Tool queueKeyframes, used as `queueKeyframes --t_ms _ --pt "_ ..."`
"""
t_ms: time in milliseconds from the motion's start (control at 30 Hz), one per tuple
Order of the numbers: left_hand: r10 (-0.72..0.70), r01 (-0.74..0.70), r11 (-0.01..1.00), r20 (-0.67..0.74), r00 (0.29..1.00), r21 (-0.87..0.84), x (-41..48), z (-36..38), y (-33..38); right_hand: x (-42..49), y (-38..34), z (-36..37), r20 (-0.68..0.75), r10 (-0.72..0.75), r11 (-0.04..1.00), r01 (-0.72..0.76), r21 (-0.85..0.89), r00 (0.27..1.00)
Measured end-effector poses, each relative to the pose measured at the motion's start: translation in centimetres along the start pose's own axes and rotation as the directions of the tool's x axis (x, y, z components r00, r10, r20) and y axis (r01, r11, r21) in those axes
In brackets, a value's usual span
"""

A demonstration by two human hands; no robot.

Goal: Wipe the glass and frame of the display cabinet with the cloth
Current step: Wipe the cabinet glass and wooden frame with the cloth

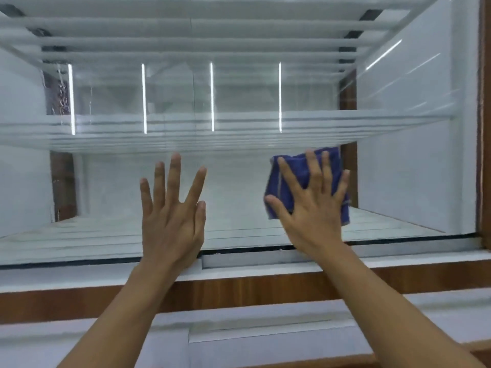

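**Operator:** Two hands are on the job. What is each doing?

**Technician:** Right hand [312, 205] lies flat, fingers splayed, pressing a folded blue cloth [284, 181] against the glass [239, 195] of the display cabinet. Left hand [172, 208] is empty, fingers spread wide, palm toward the same pane beside the right one; whether it touches cannot be confirmed.

**Operator:** Where is the cloth exactly?

**Technician:** Under the right palm and fingers, its edges showing above and on both sides of that hand, just below the glass shelf [186, 134] that runs above both hands.

**Operator:** How does the cloth handle?

**Technician:** Judged soft, light and limp. It conforms to the pane and likely bunches if dragged by one corner. Hold it by flat palm pressure over its centre, as shown.

**Operator:** And the pane?

**Technician:** Rigid, smooth, presumably slippery and breakable. Apply even, moderate pressure. The bare left hand risks fingerprints if it bears on the surface.

**Operator:** The frame?

**Technician:** Wooden frame [239, 290] lies below both wrists; stiff, tolerant of firmer strokes.
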State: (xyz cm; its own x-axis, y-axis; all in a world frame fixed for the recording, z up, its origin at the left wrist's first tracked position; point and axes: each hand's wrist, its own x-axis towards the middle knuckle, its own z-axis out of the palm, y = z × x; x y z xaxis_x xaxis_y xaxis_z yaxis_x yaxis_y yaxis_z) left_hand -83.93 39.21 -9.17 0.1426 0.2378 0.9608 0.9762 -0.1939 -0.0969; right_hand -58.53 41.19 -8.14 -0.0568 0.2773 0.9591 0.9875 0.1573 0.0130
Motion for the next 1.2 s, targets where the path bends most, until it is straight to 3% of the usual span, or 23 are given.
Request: queueKeyframes --t_ms 67,133,267,433,633,800,900,1000,1067,1133,1200 --pt "-0.003 0.003 1.0 -0.008 1.0 0.015 -0.7 0.5 0.2 -1.0 1.5 -0.5 0.026 0.174 0.984 -0.175 0.017 0.984" --pt "0.003 -0.003 1.0 -0.016 1.0 0.017 -1.2 0.8 0.3 -1.5 -2.2 0.0 0.051 0.211 0.976 -0.213 0.036 0.976" --pt "0.023 -0.022 1.0 -0.01 1.0 0.019 -1.6 0.8 -0.1 -3.6 -10.0 1.3 0.115 -0.173 0.982 0.162 0.096 0.978" --pt "0.048 -0.048 0.996 0.0 0.999 0.081 -2.2 1.2 1.0 -4.4 -3.9 0.5 0.162 -0.294 0.955 0.285 0.075 0.942" --pt "-0.076 0.079 0.991 -0.032 0.997 0.105 -0.5 2.1 4.6 -5.7 10.5 -1.8 0.215 -0.03 0.999 0.02 0.047 0.976" --pt "-0.095 0.098 0.988 -0.029 0.995 0.117 0.4 2.7 7.3 -6.1 19.7 -3.2 0.212 0.228 0.962 -0.254 0.104 0.95" --pt "-0.096 0.096 0.986 -0.009 0.995 0.136 1.1 2.8 8.3 -5.7 23.3 -4.0 0.195 0.324 0.928 -0.351 0.124 0.926" --pt "0.002 -0.005 0.988 0.025 1.0 0.154 1.5 3.2 10.9 -5.1 22.1 -4.0 0.171 0.37 0.919 -0.387 0.075 0.913" --pt "0.058 -0.063 0.991 0.045 0.997 0.121 2.1 3.9 14.1 -3.3 18.4 -3.6 0.159 0.278 0.953 -0.292 0.079 0.947" --pt "0.063 -0.068 0.994 0.055 0.996 0.082 3.2 4.5 16.9 -1.3 13.7 -2.7 0.154 0.042 0.996 -0.054 0.075 0.987" --pt "0.034 -0.037 0.997 0.046 0.998 0.064 3.8 4.9 18.4 -0.3 11.3 -2.1 0.132 -0.155 0.988 0.151 0.044 0.979"
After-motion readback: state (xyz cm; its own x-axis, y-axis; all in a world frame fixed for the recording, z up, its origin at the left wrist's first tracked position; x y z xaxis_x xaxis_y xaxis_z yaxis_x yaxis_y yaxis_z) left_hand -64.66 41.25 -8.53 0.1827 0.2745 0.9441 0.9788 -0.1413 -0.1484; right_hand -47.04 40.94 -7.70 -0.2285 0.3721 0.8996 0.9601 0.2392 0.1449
